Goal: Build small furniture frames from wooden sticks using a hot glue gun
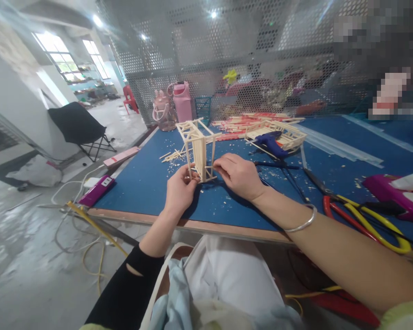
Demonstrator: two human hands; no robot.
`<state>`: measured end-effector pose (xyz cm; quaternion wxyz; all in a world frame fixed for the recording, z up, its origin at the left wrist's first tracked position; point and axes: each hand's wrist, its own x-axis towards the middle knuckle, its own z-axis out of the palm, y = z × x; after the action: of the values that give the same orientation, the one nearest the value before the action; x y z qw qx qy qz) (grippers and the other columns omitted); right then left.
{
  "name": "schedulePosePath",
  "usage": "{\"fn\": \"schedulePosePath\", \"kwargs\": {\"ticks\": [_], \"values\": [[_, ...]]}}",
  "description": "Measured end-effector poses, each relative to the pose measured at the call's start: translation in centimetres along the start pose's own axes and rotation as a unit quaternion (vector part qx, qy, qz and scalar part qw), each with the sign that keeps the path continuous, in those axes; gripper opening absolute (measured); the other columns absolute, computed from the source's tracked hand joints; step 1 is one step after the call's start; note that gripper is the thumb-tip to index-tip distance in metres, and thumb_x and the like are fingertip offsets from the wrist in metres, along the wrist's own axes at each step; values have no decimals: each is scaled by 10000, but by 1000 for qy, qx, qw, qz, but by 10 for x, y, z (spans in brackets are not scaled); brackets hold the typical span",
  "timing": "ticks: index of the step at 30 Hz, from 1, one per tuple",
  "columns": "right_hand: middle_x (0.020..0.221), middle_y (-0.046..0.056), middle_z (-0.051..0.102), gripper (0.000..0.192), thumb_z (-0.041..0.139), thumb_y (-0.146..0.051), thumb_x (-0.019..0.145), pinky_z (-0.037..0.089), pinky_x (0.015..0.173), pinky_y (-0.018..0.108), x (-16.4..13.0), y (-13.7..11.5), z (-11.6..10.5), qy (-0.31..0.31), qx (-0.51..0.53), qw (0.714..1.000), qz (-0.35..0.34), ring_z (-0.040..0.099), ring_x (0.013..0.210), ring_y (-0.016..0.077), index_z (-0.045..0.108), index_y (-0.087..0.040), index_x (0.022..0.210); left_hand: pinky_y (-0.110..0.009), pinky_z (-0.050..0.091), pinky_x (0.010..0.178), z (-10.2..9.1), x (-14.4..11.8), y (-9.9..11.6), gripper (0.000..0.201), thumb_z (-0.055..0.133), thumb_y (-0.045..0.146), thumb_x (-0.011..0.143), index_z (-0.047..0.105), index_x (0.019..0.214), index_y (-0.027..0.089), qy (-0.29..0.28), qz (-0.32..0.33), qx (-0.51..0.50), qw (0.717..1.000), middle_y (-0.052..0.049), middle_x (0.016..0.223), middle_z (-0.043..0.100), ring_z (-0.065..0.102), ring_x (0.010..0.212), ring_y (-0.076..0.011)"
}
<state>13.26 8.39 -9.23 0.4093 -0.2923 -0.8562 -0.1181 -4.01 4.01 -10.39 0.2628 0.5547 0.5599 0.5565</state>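
Observation:
A small frame built of thin wooden sticks (198, 146) stands on the blue table (141, 183). My left hand (179, 189) pinches its lower left leg. My right hand (240, 175) pinches its lower right side, and a silver bangle (303, 223) circles that wrist. Loose short sticks (174, 156) and wood chips lie just behind and around the frame.
A second stick model (278, 133), a blue glue gun (273, 145) and a pile of long sticks (241, 123) lie farther back. Red and yellow cutters (361, 217) and a purple tool (395, 195) sit at the right. Pink bottles (182, 101) stand by the mesh screen.

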Motion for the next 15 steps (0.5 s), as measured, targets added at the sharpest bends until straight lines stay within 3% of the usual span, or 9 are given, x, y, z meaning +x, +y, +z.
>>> {"fn": "schedulePosePath", "kwargs": {"ticks": [7, 15], "values": [[851, 99, 646, 263, 374, -196, 939, 489, 743, 297, -1, 4, 10, -1, 78, 996, -50, 595, 813, 195, 632, -151, 925, -268, 519, 747, -1, -2, 2, 353, 594, 56, 699, 631, 1032, 164, -8, 8, 84, 996, 5, 761, 672, 662, 696, -128], [846, 80, 669, 309, 378, -175, 937, 454, 682, 262, -1, 3, 11, -13, 2, 997, -80, 598, 787, 175, 681, -162, 880, -246, 503, 685, -2, -3, 6, 155, 587, 67, 688, 668, 776, 165, -27, 16, 134, 991, 3, 725, 697, 662, 680, -144]]}}
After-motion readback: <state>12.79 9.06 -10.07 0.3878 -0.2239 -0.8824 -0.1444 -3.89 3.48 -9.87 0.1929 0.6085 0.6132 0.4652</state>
